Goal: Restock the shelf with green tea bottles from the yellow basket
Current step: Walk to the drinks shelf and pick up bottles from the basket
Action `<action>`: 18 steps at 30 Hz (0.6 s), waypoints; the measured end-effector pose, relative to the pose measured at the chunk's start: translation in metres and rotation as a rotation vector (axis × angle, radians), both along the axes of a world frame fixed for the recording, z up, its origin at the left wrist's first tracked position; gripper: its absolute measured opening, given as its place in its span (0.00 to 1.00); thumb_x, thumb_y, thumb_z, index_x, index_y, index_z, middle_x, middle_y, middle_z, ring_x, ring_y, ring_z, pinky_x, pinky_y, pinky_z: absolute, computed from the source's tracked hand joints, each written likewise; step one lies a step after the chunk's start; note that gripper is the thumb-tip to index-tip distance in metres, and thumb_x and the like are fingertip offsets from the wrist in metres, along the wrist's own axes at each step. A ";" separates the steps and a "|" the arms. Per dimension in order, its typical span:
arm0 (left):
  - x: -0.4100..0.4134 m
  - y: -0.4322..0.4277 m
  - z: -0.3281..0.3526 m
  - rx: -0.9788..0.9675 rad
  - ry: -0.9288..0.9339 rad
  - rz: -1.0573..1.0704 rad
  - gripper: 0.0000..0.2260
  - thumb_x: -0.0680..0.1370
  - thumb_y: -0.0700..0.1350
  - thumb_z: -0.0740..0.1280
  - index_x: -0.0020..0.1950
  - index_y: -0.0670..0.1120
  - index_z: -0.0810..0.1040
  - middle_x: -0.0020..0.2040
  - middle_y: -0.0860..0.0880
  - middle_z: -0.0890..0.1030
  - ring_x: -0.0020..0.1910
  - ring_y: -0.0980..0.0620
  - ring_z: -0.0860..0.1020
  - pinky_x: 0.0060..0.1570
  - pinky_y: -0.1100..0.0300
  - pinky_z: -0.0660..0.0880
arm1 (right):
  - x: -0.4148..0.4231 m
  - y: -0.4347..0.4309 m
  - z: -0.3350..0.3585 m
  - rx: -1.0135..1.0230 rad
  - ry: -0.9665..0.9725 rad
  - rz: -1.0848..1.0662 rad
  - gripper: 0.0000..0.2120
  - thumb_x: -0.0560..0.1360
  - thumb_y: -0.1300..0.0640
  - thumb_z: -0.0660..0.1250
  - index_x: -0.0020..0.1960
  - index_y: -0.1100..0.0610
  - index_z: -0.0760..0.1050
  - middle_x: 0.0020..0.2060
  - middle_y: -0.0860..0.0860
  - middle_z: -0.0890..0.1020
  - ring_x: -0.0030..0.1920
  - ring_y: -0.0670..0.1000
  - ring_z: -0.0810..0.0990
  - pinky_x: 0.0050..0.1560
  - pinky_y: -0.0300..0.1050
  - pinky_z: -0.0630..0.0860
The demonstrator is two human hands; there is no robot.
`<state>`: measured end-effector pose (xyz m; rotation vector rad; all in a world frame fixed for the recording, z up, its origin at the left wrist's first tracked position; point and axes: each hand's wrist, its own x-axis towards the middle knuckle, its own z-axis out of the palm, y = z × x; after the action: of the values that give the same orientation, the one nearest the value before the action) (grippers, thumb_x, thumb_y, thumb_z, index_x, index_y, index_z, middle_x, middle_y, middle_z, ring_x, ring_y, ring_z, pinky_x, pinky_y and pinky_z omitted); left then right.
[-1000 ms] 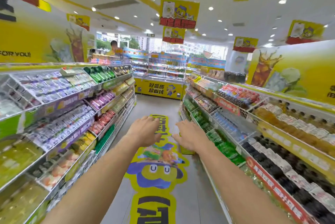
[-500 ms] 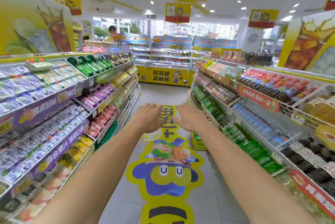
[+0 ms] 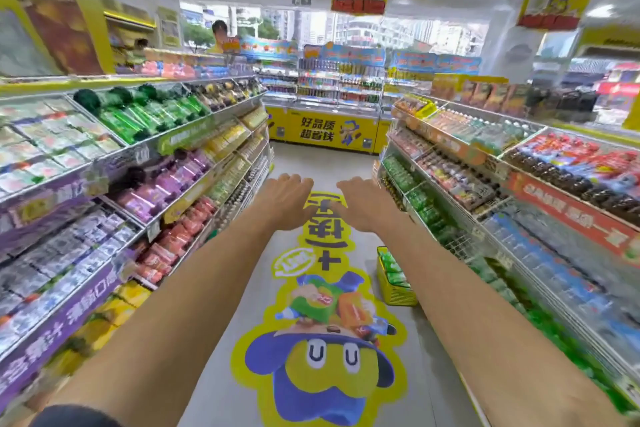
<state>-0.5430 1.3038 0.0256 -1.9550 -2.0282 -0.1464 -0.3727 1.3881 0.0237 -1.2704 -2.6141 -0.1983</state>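
Fingers loosely spread and grasping nothing, palms down, the left hand (image 3: 287, 200) and right hand (image 3: 363, 203) reach out side by side over a shop aisle, touching no goods. The yellow basket (image 3: 394, 293) stands on the floor at the foot of the right-hand shelf (image 3: 457, 244), below and to the right of the right hand and partly hidden by that forearm, its long side running with the aisle. Green tea bottles (image 3: 389, 264) show inside. The right hand looks nearer; it would need to drop and draw back.
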 end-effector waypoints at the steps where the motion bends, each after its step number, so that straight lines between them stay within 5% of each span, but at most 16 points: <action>1: -0.012 0.023 -0.005 -0.005 0.003 -0.002 0.25 0.81 0.60 0.60 0.71 0.44 0.68 0.64 0.42 0.75 0.64 0.40 0.74 0.54 0.45 0.74 | -0.010 0.022 -0.006 -0.009 -0.003 -0.005 0.27 0.82 0.40 0.58 0.73 0.55 0.68 0.69 0.57 0.73 0.69 0.60 0.71 0.63 0.58 0.72; 18: -0.205 0.429 -0.024 -0.035 0.003 -0.148 0.24 0.81 0.60 0.59 0.69 0.45 0.70 0.62 0.43 0.76 0.63 0.41 0.74 0.55 0.48 0.73 | -0.190 0.406 -0.026 -0.046 -0.010 -0.127 0.29 0.81 0.39 0.59 0.75 0.57 0.66 0.68 0.59 0.72 0.67 0.62 0.72 0.61 0.58 0.74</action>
<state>-0.7482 1.7327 0.0020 -2.1252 -1.8958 -0.1421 -0.5623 1.7940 -0.0027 -1.4563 -2.5614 -0.1662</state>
